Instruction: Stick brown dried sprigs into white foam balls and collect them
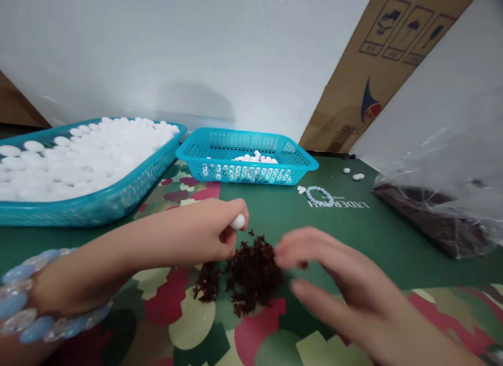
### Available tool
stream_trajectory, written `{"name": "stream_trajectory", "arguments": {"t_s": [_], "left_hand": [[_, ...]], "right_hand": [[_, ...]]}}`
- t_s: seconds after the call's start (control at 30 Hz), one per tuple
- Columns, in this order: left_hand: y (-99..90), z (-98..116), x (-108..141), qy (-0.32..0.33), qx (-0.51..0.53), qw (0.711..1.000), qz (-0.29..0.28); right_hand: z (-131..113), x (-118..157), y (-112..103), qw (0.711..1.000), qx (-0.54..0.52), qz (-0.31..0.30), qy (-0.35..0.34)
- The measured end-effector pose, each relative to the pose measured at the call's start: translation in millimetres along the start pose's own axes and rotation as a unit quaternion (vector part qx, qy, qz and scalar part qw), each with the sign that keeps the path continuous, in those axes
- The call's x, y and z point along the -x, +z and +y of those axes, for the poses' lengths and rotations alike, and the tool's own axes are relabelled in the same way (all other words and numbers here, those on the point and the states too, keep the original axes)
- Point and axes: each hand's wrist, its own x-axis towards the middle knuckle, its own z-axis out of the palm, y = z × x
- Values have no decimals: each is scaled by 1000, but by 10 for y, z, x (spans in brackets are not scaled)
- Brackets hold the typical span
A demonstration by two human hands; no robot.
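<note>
My left hand [220, 227] is closed around a small white ball [237, 222], which shows between its curled fingers. Its lower fingertips reach the edge of a loose pile of dark brown, flaky pieces [255, 277]. A smaller clump of the same pieces [208, 282] lies just left of the pile. My right hand [338, 282] is at the pile's right side, thumb and fingers apart and somewhat blurred. A small brown speck shows by its fingers; whether it is held is unclear. A bracelet of blue and clear beads [37, 321] circles my left wrist.
A large blue tray [118, 195] heaped with white balls stands at left. Behind the pile sits a blue basket [251, 174] with several white balls. A light-blue bead bracelet [320, 196], loose white balls [358, 176] and a clear bag of brown material [436, 219] lie at right.
</note>
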Motion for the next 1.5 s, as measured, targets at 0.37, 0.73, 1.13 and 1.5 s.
{"name": "stream_trajectory", "arguments": {"t_s": [0.37,0.73,1.13,1.5], "left_hand": [[-8,20,-33,-13,334,933,130],[-80,-131,-17,25,446,892,67],[-91,-192,93,127,553,808,159],[-149,-130,94,237,617,724,197]], "right_hand": [[45,-608,210,995,-18,68,-73],[-6,-833,-25,985,-68,-87,-136],[-108,-940,-310,928,-356,-69,-88],[-227,-912,-133,947,-237,71,-205]]}}
